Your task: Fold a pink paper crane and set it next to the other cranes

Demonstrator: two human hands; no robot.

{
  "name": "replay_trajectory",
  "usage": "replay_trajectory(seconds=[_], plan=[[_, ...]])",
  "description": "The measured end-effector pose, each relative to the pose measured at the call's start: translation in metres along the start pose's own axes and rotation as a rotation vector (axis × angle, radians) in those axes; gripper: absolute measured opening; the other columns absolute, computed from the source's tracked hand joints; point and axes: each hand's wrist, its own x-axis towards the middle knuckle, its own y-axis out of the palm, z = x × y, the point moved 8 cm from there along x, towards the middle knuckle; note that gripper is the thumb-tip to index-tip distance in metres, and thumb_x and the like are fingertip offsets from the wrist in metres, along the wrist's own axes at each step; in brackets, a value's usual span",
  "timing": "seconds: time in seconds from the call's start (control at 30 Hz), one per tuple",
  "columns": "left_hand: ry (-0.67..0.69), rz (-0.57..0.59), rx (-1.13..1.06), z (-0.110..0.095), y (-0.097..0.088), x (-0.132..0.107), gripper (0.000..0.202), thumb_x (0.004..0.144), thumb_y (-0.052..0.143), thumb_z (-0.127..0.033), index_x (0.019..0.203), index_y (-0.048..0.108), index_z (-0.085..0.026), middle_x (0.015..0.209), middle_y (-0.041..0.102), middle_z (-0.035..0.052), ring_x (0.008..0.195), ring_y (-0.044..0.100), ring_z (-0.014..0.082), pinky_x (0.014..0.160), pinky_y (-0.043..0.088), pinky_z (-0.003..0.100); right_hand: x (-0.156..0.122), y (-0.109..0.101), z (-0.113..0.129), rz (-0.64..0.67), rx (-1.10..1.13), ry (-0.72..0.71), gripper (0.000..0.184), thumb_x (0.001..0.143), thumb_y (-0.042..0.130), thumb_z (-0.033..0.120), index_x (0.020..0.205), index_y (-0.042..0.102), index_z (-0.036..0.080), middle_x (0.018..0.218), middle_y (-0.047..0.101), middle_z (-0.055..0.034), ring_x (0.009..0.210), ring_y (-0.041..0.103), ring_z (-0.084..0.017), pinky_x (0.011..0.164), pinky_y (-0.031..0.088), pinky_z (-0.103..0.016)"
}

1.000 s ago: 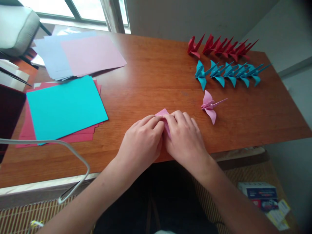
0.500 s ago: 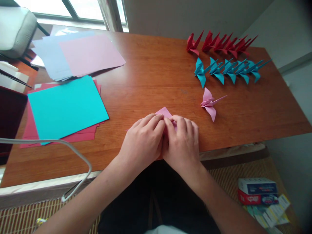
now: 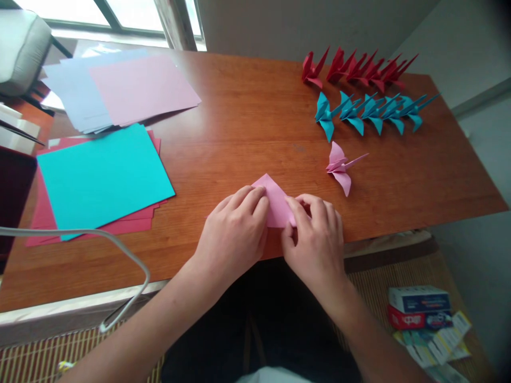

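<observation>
A small folded pink paper [image 3: 275,205] lies flat on the wooden table [image 3: 247,122] near its front edge. My left hand [image 3: 235,231] presses its fingertips on the paper's left side. My right hand [image 3: 317,239] pinches the paper's right edge with curled fingers. A finished pink paper crane [image 3: 340,167] sits just beyond my right hand. Behind it stand a row of several teal cranes [image 3: 371,111] and a row of several red cranes [image 3: 355,66].
Stacks of paper lie on the left: a teal sheet [image 3: 99,173] over red sheets [image 3: 42,218], and pink [image 3: 139,88] over lavender [image 3: 66,90] further back. A grey cable [image 3: 99,239] loops over the front edge. Boxes [image 3: 421,308] lie on the floor at the right.
My right hand has slid to the right off the pink paper's middle, uncovering more of the folded shape. My left hand has stayed in place.
</observation>
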Motion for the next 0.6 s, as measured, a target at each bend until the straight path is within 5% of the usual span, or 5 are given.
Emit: replay_trajectory(seconds=[0.33, 0.43, 0.6], plan=[[-0.006, 0.008, 0.023, -0.002, -0.001, 0.001, 0.030, 0.091, 0.049, -0.011, 0.116, 0.065, -0.012, 0.130, 0.067, 0.0150, 0.126, 0.061, 0.0310, 0.103, 0.054, 0.044, -0.030, -0.025, -0.064, -0.144, -0.047, 0.106, 0.044, 0.087, 0.056, 0.007, 0.129, 0.064, 0.016, 0.112, 0.067, -0.0152, 0.105, 0.060, -0.031, 0.092, 0.053, -0.049], [-0.003, 0.004, 0.032, -0.004, -0.001, 0.001, 0.029, 0.091, 0.049, -0.011, 0.116, 0.064, -0.011, 0.129, 0.068, 0.0152, 0.124, 0.062, 0.0311, 0.102, 0.054, 0.044, -0.034, -0.035, -0.054, -0.229, 0.075, 0.054, 0.039, 0.088, 0.052, 0.002, 0.122, 0.068, 0.015, 0.110, 0.068, -0.0145, 0.105, 0.062, -0.028, 0.096, 0.054, -0.048], [-0.021, -0.005, 0.076, -0.009, 0.000, 0.002, 0.025, 0.091, 0.050, -0.014, 0.110, 0.066, -0.010, 0.126, 0.069, 0.0167, 0.121, 0.063, 0.0324, 0.097, 0.055, 0.045, -0.032, -0.016, 0.002, -0.136, 0.293, -0.247, 0.046, 0.089, 0.046, -0.002, 0.131, 0.063, 0.010, 0.133, 0.067, -0.0157, 0.131, 0.056, -0.027, 0.112, 0.049, -0.045]])
